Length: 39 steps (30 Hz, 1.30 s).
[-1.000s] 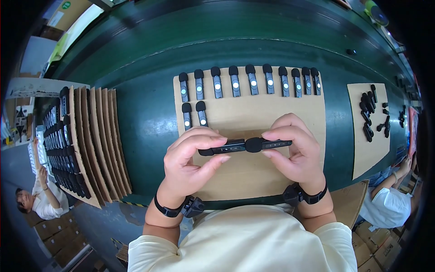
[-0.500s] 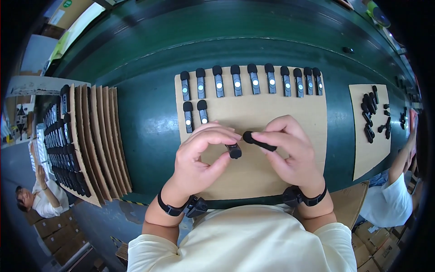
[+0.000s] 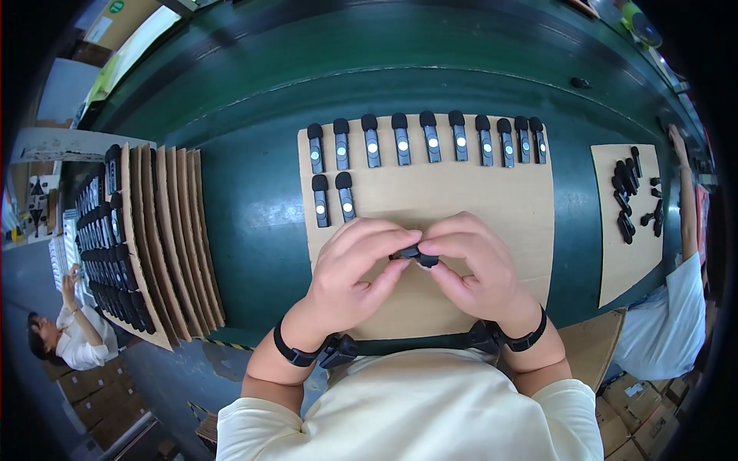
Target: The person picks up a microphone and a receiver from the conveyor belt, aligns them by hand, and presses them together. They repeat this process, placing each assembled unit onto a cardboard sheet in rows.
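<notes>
Over the near part of a cardboard sheet [image 3: 361, 315], my two hands meet, both closed in pinches. My left hand [image 3: 342, 273] holds a small black microphone [image 3: 406, 252] between thumb and fingers, mostly covered by them. Right against it, my right hand [image 3: 486, 269] grips another small black microphone [image 3: 428, 261]. Whether the two pieces are joined I cannot tell. Beyond my hands, a row of black foam-topped wireless microphones [image 3: 401, 142], each with a light round spot, lies along the sheet's far edge. Two more microphones [image 3: 346, 198] form a second row at the left.
Upright cardboard sheets [image 3: 181, 246] stand at the left, with many microphones [image 3: 115, 253] beside them. A smaller cardboard piece [image 3: 626, 280] at the right carries loose black parts [image 3: 626, 180]. People sit at both sides; the right person's arm [image 3: 686, 200] stretches forward along the green table [image 3: 254, 207].
My hands have come together, bringing the two black pieces into contact. The right-hand person's arm has reached farther forward. A small black object at the far right has shifted slightly left.
</notes>
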Tool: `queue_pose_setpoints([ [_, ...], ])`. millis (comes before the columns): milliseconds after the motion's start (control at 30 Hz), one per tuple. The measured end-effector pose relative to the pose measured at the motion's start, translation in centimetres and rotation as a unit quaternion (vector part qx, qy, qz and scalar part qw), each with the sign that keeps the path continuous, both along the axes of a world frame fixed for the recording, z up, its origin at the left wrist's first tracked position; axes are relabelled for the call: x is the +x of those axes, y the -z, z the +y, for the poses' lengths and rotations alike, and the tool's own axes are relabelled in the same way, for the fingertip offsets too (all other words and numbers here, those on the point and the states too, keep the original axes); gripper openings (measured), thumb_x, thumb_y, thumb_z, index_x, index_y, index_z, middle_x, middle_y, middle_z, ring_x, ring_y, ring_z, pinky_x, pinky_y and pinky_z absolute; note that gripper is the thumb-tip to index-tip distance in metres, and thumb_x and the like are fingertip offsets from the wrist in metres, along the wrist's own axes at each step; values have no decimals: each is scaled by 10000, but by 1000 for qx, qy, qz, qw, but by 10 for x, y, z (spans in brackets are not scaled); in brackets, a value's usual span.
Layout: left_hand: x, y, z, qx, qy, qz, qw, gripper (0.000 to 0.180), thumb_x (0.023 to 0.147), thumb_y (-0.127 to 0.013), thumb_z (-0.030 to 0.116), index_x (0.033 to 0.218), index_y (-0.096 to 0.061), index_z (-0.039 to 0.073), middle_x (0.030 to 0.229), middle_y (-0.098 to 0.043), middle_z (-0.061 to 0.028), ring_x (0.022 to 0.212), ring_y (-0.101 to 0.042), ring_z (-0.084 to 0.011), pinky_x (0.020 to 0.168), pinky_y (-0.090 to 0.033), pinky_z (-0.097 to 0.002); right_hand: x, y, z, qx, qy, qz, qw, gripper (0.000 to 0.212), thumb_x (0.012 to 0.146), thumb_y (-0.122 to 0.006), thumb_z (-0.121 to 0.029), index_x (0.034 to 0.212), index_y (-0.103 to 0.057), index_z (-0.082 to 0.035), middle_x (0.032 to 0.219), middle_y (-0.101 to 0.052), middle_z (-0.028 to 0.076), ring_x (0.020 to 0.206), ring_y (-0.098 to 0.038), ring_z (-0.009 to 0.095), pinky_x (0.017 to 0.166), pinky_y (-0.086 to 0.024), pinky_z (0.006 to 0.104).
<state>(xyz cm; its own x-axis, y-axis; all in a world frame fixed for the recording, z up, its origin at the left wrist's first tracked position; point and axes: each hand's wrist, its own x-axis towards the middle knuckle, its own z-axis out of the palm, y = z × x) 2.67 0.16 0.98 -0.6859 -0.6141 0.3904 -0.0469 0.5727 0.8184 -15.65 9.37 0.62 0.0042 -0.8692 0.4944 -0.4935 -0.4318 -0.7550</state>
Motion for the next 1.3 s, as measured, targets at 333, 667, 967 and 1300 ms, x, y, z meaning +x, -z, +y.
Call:
queue_pose_setpoints([
  [333, 4, 5, -17, -180, -97, -52, 977, 256, 703, -733, -51, 938, -662, 21, 983, -693, -118, 883, -668, -291, 780, -529, -373, 7, 11, -17, 8, 81, 60, 995, 367, 715, -727, 87, 1049, -617, -18, 1000, -663, 132, 849, -648, 294, 742, -533, 361],
  [667, 7, 9, -12, -240, -24, -177, 954, 180, 708, -627, 75, 882, -633, 28, 1040, -634, -111, 1008, -614, -276, 848, -509, -392, 10, 14, -20, 70, 58, 199, 976, 303, 675, -727, 24, 958, -656, -58, 1045, -613, 99, 930, -605, 304, 791, -504, 392],
  [967, 3, 17, -17, -256, -27, -176, 950, 189, 707, -622, 73, 887, -630, 17, 1055, -615, -137, 1028, -597, -303, 887, -501, -414, 10, 22, -22, 76, 74, 197, 975, 273, 689, -730, -1, 949, -675, -61, 1056, -603, 88, 921, -607, 269, 807, -495, 386],
  [1300, -2, 22, -20, -250, -51, -166, 953, 204, 720, -624, 52, 920, -644, 20, 1066, -615, -140, 1015, -601, -313, 913, -498, -432, 8, 31, -27, 58, 96, 175, 978, 270, 709, -714, 38, 962, -673, -48, 1093, -612, 92, 892, -626, 241, 780, -516, 368],
])
